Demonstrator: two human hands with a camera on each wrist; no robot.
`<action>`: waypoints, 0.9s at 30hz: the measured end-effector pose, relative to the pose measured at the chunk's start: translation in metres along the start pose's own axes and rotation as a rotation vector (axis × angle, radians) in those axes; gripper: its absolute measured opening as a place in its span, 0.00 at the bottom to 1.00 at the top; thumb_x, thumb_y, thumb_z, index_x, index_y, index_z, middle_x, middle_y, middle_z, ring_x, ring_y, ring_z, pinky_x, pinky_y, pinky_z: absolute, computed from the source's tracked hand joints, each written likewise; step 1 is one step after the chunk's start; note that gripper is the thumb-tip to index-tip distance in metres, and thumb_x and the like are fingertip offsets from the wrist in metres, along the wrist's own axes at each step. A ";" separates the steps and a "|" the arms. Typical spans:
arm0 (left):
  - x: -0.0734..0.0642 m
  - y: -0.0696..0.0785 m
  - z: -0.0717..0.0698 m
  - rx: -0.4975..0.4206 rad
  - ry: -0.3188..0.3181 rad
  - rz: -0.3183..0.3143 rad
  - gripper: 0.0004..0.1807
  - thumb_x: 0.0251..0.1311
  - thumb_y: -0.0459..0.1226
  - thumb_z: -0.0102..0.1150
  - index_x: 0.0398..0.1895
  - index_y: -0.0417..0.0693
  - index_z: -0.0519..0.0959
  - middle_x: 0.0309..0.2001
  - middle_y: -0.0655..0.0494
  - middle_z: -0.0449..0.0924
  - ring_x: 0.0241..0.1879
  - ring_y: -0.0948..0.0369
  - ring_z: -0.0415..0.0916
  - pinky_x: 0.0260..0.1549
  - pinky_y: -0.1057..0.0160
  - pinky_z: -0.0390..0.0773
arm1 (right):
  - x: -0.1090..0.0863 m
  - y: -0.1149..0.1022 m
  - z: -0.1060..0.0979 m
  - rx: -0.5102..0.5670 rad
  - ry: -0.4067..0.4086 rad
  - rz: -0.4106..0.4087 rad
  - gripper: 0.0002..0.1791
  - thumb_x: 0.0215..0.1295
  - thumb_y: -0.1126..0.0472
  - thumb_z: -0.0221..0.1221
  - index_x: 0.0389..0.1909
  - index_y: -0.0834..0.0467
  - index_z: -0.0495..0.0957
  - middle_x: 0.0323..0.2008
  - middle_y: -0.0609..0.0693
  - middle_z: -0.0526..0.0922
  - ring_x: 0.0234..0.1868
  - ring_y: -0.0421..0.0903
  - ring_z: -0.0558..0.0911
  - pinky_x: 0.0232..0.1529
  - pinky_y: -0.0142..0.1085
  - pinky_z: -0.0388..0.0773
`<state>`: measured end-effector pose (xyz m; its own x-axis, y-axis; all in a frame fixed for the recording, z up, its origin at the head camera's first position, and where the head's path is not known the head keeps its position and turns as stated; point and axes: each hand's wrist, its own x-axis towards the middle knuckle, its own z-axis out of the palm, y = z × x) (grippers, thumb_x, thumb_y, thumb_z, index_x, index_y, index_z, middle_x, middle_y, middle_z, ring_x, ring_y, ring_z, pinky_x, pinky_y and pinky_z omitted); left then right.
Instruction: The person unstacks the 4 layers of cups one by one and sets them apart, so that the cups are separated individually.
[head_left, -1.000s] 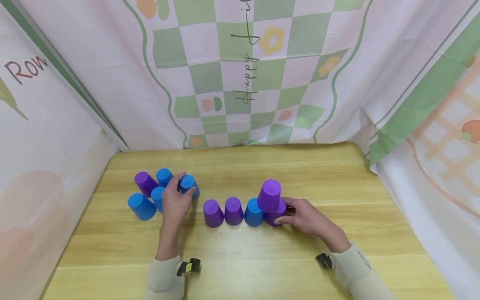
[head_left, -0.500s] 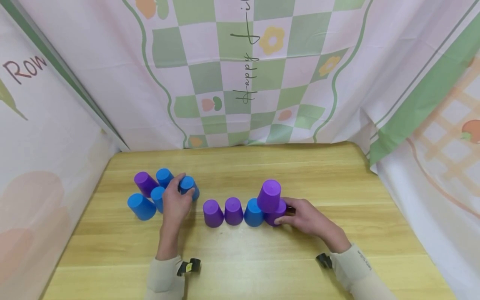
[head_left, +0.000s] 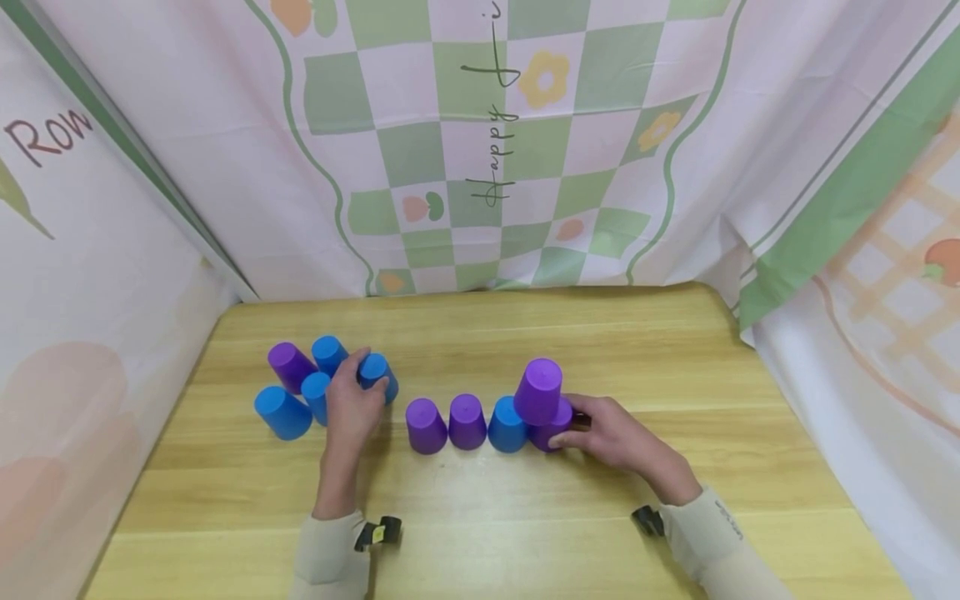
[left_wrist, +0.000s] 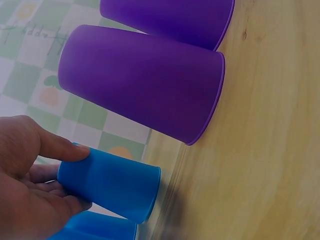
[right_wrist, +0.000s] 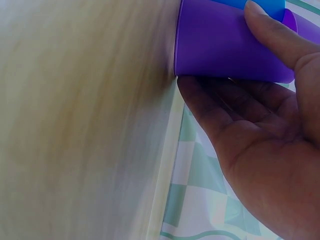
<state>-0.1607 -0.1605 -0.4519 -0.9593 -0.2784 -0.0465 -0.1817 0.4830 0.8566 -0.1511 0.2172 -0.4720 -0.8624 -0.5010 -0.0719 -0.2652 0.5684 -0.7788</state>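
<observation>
All the cups stand upside down. In the head view my left hand (head_left: pixel 354 402) pinches a blue cup (head_left: pixel 378 377) near its base, thumb on one side and fingers on the other; the left wrist view shows this grip on the blue cup (left_wrist: pixel 112 185) too. My right hand (head_left: pixel 611 433) holds a purple cup (head_left: pixel 546 438) at the right end of a row, thumb in front and fingers behind. Another purple cup (head_left: pixel 538 392) rests on top, bridging the held cup and the blue cup (head_left: pixel 508 427) beside it. Two purple cups, one at the row's left end (head_left: pixel 427 427), continue the row.
Left of my left hand stand a purple cup (head_left: pixel 292 367) and several blue cups, one (head_left: pixel 283 413) nearest the table's left side. The wooden table (head_left: pixel 480 533) meets a checkered curtain (head_left: pixel 480 150) at its back edge, with hanging cloth on both sides.
The blue cup in my left hand sits very slightly lower in the head view than before. My right hand and the other cups have stayed in place.
</observation>
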 end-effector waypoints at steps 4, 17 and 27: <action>0.001 0.001 -0.001 0.003 -0.003 -0.016 0.31 0.65 0.33 0.58 0.71 0.44 0.63 0.71 0.44 0.63 0.72 0.45 0.57 0.69 0.43 0.62 | 0.000 0.000 0.000 -0.004 0.000 0.007 0.21 0.56 0.45 0.69 0.50 0.42 0.79 0.47 0.39 0.84 0.50 0.40 0.82 0.56 0.42 0.79; 0.001 0.004 -0.003 0.033 -0.050 -0.073 0.34 0.68 0.35 0.55 0.75 0.47 0.57 0.74 0.45 0.57 0.74 0.46 0.53 0.70 0.42 0.59 | 0.001 0.001 0.000 -0.003 -0.010 0.001 0.21 0.58 0.45 0.67 0.52 0.44 0.79 0.49 0.42 0.84 0.52 0.42 0.82 0.57 0.44 0.79; -0.001 0.008 -0.006 0.051 -0.062 -0.065 0.36 0.67 0.36 0.56 0.76 0.48 0.55 0.75 0.46 0.56 0.74 0.46 0.52 0.69 0.43 0.60 | 0.001 0.001 0.000 -0.014 -0.009 0.007 0.21 0.57 0.45 0.67 0.51 0.44 0.79 0.48 0.41 0.84 0.51 0.41 0.82 0.56 0.43 0.79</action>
<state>-0.1594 -0.1613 -0.4421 -0.9564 -0.2591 -0.1346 -0.2534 0.5072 0.8237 -0.1526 0.2173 -0.4730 -0.8604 -0.5028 -0.0833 -0.2651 0.5812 -0.7693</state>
